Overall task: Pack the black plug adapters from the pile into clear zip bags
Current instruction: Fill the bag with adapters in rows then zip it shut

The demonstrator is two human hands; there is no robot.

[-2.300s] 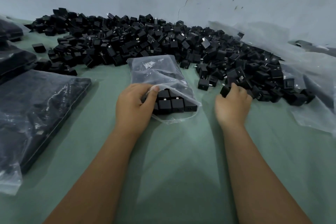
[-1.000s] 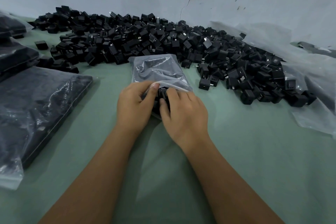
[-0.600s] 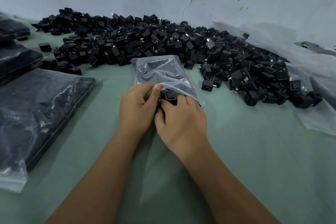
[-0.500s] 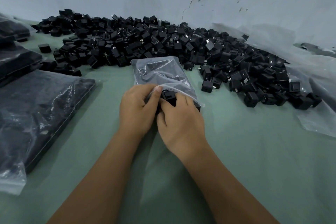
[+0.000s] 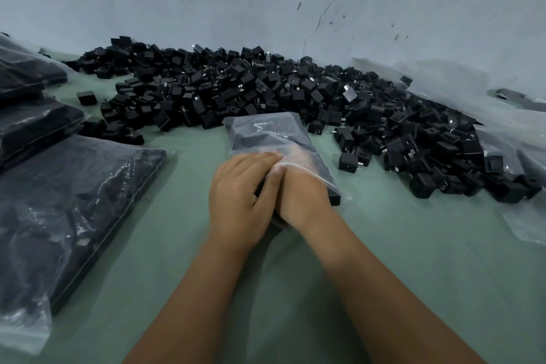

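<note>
Left hand (image 5: pixel 240 196): I hold the near, open end of the clear zip bag (image 5: pixel 274 139), my thumb lying over its mouth edge and my fingers curled round the left side.
Right hand (image 5: pixel 300 195): my fingers are pushed inside the bag's mouth and show blurred through the plastic; whether they grip an adapter in there I cannot tell.
Hands together: they touch side by side at the bag's opening.
Zip bag: it lies flat on the green table (image 5: pixel 413 245), its far end touching the pile, with dark adapters inside.
Pile of black plug adapters (image 5: pixel 266 91): loose along the wall, spreading right onto a clear plastic sheet (image 5: pixel 508 127).
Stray adapter (image 5: pixel 351 160): just right of the bag.
Filled bags (image 5: pixel 68 204): stacked at my left.
</note>
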